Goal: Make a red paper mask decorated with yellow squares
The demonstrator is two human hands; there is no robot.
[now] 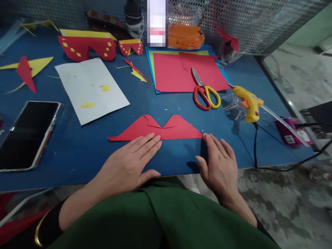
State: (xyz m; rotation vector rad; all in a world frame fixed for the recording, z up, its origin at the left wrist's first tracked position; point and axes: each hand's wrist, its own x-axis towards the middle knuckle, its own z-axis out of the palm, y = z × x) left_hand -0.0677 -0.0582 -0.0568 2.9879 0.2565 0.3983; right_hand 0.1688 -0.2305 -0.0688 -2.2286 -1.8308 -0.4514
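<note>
A folded piece of red paper (155, 133) lies flat on the blue table in front of me, with two peaks and a notch between them. My left hand (132, 159) rests with its fingers stretched out, the fingertips pressing on the paper's lower edge near the middle. At the paper's right tip is my right hand (220, 162), its fingertips touching the corner and its thumb held apart. Beyond the paper lie scissors (202, 90) with one red and one yellow handle, blades partly on a stack of coloured paper (173, 72).
A yellow glue gun (247, 100) with a black cord lies at right, beside a purple box (293, 131). Left are a phone (28, 135) and a white sheet (88, 79) with yellow scraps. Red-and-yellow paper masks (88, 46) stand behind, near an orange packet (185, 36).
</note>
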